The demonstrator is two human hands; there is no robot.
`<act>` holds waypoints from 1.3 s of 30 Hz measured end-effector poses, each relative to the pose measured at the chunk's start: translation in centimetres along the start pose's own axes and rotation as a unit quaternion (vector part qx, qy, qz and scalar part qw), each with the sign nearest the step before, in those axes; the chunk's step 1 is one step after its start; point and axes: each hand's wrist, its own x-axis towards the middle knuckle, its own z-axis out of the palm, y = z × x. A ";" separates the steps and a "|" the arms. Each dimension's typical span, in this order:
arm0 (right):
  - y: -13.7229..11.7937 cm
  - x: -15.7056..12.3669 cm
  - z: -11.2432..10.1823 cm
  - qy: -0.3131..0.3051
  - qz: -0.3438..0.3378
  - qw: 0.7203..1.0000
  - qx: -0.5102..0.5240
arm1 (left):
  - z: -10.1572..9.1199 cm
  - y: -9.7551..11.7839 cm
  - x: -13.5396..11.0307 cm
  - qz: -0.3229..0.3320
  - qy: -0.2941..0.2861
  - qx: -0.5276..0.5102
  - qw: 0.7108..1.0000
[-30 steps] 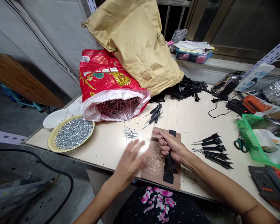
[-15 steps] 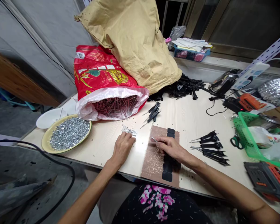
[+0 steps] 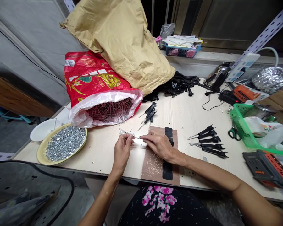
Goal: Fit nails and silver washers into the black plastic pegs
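My left hand is closed in a pinch beside a small scatter of shiny metal pieces; whatever is between its fingertips is too small to make out. Facing it, my right hand grips a thin metal pin, whose free end points at the left fingertips. Below the right hand lies a brown board with black pads and pale crumbs on it. Black-handled pieces with thin metal shafts lie to the right, and more such pieces lie beyond the board.
A yellow plate of small metal pieces sits left. Behind stand a red bag of long thin rods and a brown paper sack. Black parts are heaped at the back. Scissors, a green basket and an orange-grey case are right.
My left hand has lifted from the scattered metal pieces and turned toward the right one. My right hand has moved left with the pin, bringing it up to the left fingertips. The view has shifted slightly.
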 end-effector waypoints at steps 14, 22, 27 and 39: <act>-0.6 -0.3 -0.9 0.025 0.024 0.998 -0.044 | 2.4 2.2 -0.2 -0.121 0.006 -0.284 0.951; -0.6 -0.6 -0.5 0.056 0.005 0.988 -0.141 | 2.8 2.3 -0.4 -0.123 0.009 -0.276 0.953; -0.6 -0.9 -0.9 0.067 -0.004 0.983 -0.171 | 3.0 2.3 -0.5 -0.102 -0.003 -0.246 0.964; -0.3 -1.0 -1.2 0.045 0.015 0.991 -0.127 | 3.4 2.5 -0.6 -0.089 0.000 -0.218 0.972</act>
